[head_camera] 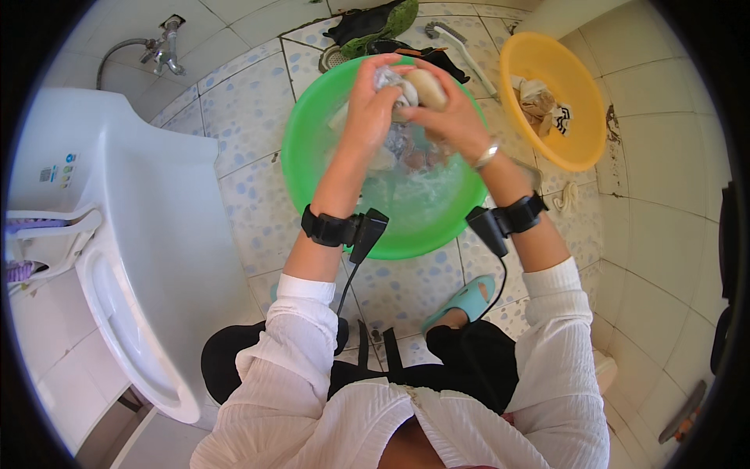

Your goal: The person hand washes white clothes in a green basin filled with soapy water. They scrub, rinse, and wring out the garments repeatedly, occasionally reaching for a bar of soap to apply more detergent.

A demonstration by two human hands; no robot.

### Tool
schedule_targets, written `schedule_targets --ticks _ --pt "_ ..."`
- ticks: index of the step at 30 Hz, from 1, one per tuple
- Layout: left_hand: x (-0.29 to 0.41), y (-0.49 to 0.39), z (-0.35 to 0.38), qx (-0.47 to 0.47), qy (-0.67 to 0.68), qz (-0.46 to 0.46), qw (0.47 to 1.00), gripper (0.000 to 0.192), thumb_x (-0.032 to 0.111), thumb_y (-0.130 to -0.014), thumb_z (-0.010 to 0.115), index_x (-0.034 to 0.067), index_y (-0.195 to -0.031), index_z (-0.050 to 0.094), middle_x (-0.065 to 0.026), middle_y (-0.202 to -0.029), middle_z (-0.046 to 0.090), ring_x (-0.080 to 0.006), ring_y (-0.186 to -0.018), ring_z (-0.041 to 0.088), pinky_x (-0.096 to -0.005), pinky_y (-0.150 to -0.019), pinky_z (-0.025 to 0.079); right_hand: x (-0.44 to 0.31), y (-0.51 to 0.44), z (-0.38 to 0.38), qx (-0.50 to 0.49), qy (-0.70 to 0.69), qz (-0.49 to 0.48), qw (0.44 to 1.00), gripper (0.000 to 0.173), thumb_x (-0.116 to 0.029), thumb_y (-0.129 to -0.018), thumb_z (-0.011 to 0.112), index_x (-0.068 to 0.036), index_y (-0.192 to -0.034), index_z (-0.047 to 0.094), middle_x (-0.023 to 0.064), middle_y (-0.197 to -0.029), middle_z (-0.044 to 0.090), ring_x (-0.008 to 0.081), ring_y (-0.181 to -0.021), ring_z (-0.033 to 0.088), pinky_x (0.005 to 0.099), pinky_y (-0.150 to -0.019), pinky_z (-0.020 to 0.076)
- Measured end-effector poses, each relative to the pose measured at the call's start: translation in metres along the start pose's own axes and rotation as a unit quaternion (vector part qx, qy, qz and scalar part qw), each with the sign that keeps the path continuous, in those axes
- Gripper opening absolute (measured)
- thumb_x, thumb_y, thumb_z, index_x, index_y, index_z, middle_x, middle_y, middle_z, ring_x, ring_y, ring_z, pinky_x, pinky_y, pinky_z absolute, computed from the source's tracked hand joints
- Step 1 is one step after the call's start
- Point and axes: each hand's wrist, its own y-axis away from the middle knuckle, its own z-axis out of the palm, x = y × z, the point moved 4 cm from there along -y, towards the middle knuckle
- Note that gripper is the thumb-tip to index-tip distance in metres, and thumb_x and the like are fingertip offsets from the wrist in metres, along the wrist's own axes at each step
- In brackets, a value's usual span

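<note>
Over the far half of a green plastic basin (387, 249), both of my hands are raised close together. My left hand (375, 99) grips a wet, pale bunched cloth (404, 94). In my right hand (448, 111) is a cream-coloured oval bar (426, 89), apparently soap, against the cloth. Cloudy, sudsy water (410, 193) fills the basin below. More wet cloth lies in it, partly hidden under my hands. Each wrist wears a black strap with a wired device.
A yellow basin (595, 138) with several crumpled cloths stands at the far right. A scrub brush (463, 53) and dark items (375, 29) lie beyond the green basin. A white washbasin (170, 234) is at the left, below a wall tap (167, 50).
</note>
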Motion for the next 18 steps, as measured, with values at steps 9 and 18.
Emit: schedule_targets --ticks 9,18 --pt "-0.064 0.01 -0.036 0.166 0.153 -0.179 0.958 0.053 0.04 -0.089 0.046 0.003 -0.127 0.041 -0.0157 -0.121 0.052 -0.0269 -0.111 0.051 -0.0422 -0.093 0.04 -0.001 -0.016 -0.018 0.171 -0.198 0.031 0.965 0.043 -0.002 -0.071 0.069 -0.007 -0.11 0.053 0.0015 -0.084 0.059 0.0088 -0.06 0.052 0.0237 -0.049 0.0421" --pt "-0.098 0.022 0.008 -0.104 0.592 -0.208 0.771 0.066 0.057 -0.086 0.044 0.001 -0.121 0.044 -0.0174 -0.124 0.05 -0.0317 -0.114 0.049 -0.0477 -0.094 0.038 0.011 0.015 0.008 0.037 -0.322 0.117 0.939 0.029 -0.008 -0.081 0.06 -0.009 -0.107 0.05 0.0023 -0.084 0.054 0.0112 -0.062 0.048 0.0257 -0.05 0.0427"
